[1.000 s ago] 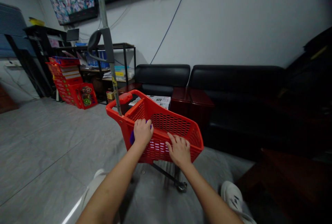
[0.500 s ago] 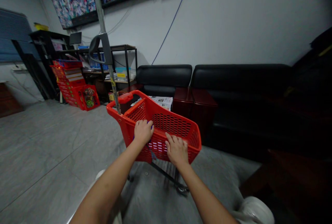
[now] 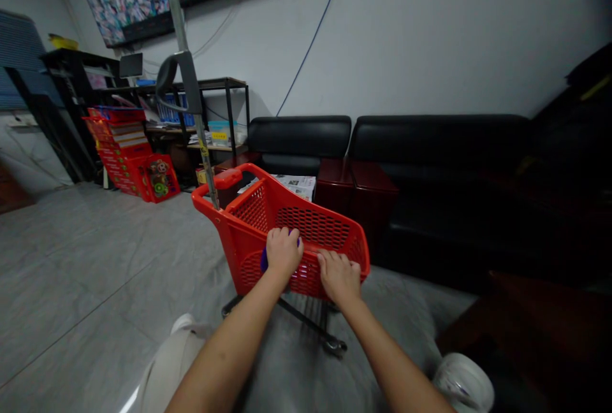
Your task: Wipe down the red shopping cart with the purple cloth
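Fingers (image 3: 276,236) of the left hand (image 3: 283,253) are clenched on a purple cloth (image 3: 264,261) at the near rim of the red cart (image 3: 243,234); the right hand (image 3: 341,278) drapes over that rim, gripping or merely resting, I cannot tell. Judged step: wiping the side, the next move calling for the cart braced. Cloth shows on both sides of the left-hand fingers, against the cart.
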A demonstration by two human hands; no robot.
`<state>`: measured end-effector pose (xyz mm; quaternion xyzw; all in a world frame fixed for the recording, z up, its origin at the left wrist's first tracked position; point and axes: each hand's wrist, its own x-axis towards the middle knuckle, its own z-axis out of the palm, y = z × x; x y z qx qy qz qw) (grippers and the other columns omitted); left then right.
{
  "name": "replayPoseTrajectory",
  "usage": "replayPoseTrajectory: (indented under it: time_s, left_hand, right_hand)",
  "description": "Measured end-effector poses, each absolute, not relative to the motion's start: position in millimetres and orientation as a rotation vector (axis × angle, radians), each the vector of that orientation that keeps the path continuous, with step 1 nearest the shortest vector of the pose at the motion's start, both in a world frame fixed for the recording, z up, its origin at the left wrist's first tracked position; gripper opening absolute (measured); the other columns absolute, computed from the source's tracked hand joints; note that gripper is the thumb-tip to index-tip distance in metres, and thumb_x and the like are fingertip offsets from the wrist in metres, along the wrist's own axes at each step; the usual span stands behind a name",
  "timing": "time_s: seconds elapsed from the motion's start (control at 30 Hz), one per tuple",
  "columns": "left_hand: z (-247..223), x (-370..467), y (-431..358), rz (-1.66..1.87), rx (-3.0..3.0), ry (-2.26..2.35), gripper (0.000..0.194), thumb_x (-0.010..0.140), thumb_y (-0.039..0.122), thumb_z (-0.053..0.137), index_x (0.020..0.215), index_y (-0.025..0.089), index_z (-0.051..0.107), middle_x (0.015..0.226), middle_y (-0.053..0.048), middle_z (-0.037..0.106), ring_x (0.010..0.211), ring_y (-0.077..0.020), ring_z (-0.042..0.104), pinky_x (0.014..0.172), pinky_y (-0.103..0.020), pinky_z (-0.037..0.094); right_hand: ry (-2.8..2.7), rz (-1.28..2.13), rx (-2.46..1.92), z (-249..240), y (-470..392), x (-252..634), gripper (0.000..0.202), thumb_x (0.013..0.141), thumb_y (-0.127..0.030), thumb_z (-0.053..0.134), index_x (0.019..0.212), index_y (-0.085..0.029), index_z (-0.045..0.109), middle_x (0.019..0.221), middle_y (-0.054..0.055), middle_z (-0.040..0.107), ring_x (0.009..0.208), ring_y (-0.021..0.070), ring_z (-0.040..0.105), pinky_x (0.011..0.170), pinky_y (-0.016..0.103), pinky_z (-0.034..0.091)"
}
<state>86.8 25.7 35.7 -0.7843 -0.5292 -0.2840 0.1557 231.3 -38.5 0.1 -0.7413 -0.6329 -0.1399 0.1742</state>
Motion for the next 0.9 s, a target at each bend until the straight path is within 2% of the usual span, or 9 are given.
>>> replayPoseTrajectory:
  time_s: [0.2,0.37,0.7,0.9]
  left_hand:
    - [46,73,31,-0.693,-2.405,-1.449,0.024,0.095,0.038,0.046,0.100,0.024,0.065,0.096,-0.008,0.066,0.095,-0.0235,0.057,0.087,-0.038,0.035]
    - [56,48,38,-0.712,-2.277,-1.563,0.021,0.093,0.036,0.048,0.098,0.024,0.065,0.095,-0.008,0.066,0.097,-0.0244,0.056,0.089,-0.039,0.034]
    - [31,99,14,-0.850,-2.302,-1.493,0.019,0.095,0.033,0.047,0.096,0.024,0.064,0.094,-0.007,0.063,0.096,-0.0238,0.053,0.091,-0.039,0.035]
    - [42,71,25,-0.700,-2.396,-1.361,0.024,0.096,0.038,0.044,0.105,0.026,0.063,0.097,-0.005,0.065,0.096,-0.0228,0.055,0.088,-0.038,0.035]
  right_hand:
    - [-1.837,-0.384,-2.150,3,-41,234,0.044,0.103,-0.041,0.023,0.120,-0.026,0.061,0.104,0.008,0.068,0.093,0.0204,0.059,0.075,0.032,0.031]
    - [-1.798,-0.406,-2.117,-3,-38,229,0.045,0.102,-0.043,0.023,0.116,-0.025,0.062,0.103,0.008,0.068,0.092,0.0202,0.057,0.074,0.033,0.030]
    - [-1.751,-0.449,-2.103,-6,-37,224,0.041,0.103,-0.041,0.027,0.112,-0.023,0.063,0.102,0.008,0.067,0.092,0.0203,0.055,0.075,0.033,0.027]
    - [-1.773,-0.439,-2.116,-3,-38,225,0.042,0.103,-0.042,0.026,0.112,-0.023,0.062,0.100,0.008,0.066,0.090,0.0200,0.054,0.073,0.032,0.027]
